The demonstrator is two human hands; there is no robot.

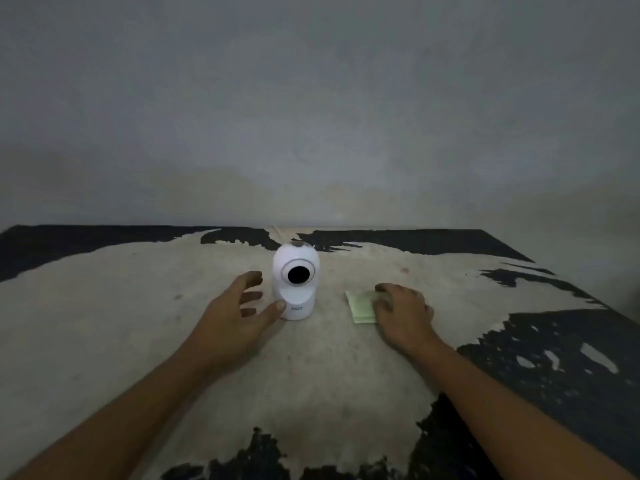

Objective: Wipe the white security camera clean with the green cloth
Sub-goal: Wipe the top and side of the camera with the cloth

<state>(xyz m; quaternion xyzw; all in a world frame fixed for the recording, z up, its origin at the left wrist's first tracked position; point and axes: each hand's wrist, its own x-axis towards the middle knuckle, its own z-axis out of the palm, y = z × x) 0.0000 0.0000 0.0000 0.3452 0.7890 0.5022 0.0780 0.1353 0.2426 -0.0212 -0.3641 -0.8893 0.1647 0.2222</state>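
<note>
The white security camera [295, 282] stands upright in the middle of the table, its round black lens facing me. Just left of it is my left hand [239, 315], fingers spread; the thumb tip touches the camera's base while the fingers stay clear of its side. A folded pale green cloth [361, 305] lies flat to the right of the camera. On the cloth's right part rests my right hand [401, 311], palm down, fingers laid over it and covering that edge. The cloth is still flat on the table.
The table top [138, 323] is worn, pale in the middle with black patches toward the edges. A thin white cable [277, 233] runs from behind the camera toward the grey wall [311, 116] at the back.
</note>
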